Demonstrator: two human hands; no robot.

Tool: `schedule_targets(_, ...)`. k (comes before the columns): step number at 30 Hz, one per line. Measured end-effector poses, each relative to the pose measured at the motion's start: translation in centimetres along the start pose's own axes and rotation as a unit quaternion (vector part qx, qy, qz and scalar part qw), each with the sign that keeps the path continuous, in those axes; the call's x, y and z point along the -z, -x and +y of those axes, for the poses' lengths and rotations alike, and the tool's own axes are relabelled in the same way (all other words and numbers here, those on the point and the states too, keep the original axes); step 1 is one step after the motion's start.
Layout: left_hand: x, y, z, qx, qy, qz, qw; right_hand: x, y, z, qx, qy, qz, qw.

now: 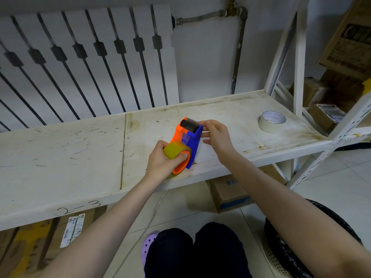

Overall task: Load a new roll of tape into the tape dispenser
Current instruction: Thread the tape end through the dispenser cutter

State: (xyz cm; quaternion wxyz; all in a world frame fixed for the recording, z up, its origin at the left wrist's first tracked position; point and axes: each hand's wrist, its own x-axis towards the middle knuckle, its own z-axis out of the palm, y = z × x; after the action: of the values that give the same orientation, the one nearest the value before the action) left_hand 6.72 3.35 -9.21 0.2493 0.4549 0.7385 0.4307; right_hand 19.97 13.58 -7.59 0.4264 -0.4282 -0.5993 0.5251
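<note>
The left hand [162,159] grips the yellowish clear tape roll [175,150] seated in the orange-and-blue plastic tape dispenser [187,137], held just over the white shelf [80,149]. The right hand [215,135] pinches near the black roller [189,125] at the far end. The dispenser's long axis runs away from the person, so the right hand is nearer the threading end.

The tape dispenser [187,140] is sitting over the shelf [80,157], near its front edge, right of the board seam. A tape roll [175,150] is sitting in the dispenser's near end, with the roller [189,126] at the far end. The left hand [163,163] is wrapping the roll from the left; the right hand [215,135] is touching the far end from the right. A second roll [272,121] is lying flat on the shelf, well to the right. A radiator [86,63] is standing behind the shelf; boxes [228,192] are lying below it.
</note>
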Motion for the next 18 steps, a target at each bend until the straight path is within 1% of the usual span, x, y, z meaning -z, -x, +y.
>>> schedule_targets(3, 0.0, -0.1, -0.1, -0.001, -0.005, -0.003, 1.000, 0.5, -0.2, -0.1, -0.117, -0.093, -0.022, 0.989)
schedule_targets(6, 0.3, -0.3, -0.2, -0.009, -0.024, -0.016, 1.000, 1.1, -0.6, -0.2, -0.190, -0.142, -0.058, 0.970)
schedule_targets(9, 0.7, -0.8, -0.3, -0.021, -0.075, -0.025, 0.997, 1.4, -0.9, -0.4, -0.231, -0.185, -0.080, 0.952)
schedule_targets(13, 1.1, -1.1, 0.2, -0.005, -0.089, -0.049, 0.995, 1.6, -0.8, -0.5, -0.289, -0.248, -0.083, 0.921)
schedule_targets(15, 1.1, -1.1, 0.5, 0.003, -0.091, -0.064, 0.994, 1.7, -0.6, -0.4, -0.301, -0.278, -0.077, 0.909)
schedule_targets(18, 1.1, -0.9, 0.7, 0.004, -0.078, -0.076, 0.994, 1.7, -0.2, -0.2, -0.303, -0.300, -0.068, 0.902)
